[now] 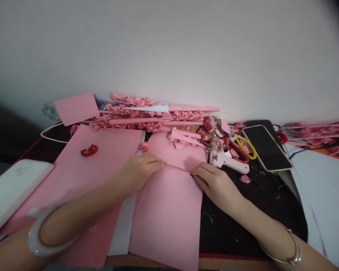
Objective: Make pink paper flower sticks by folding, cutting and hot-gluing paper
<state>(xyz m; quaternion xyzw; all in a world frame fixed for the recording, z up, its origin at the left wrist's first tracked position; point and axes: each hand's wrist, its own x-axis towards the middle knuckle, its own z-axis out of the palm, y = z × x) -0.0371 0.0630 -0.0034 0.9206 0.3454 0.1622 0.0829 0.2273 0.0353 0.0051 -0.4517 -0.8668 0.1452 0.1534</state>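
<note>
My left hand (139,171) and my right hand (214,182) are both closed, fingertips pinched, at opposite ends of a thin pink stick (177,168). The stick lies across a sheet of pink paper (169,214), and small dark bits show by the fingertips. Whether it is a wire or a tightly rolled strip I cannot tell. Just beyond my right hand rests a pale pink glue gun (228,162). Behind the paper lie folded pink paper flowers (183,141). Under my left forearm spreads a larger pink sheet (101,165), with a white sheet (121,229) beside it.
Long pink flower stems (158,122) are piled along the wall. Scissors with yellow and red handles (245,146) lie near a phone (267,146). A white power-bank-like box (17,188) sits at left, a red curled piece (89,150) on the sheet, and white paper (324,192) at right.
</note>
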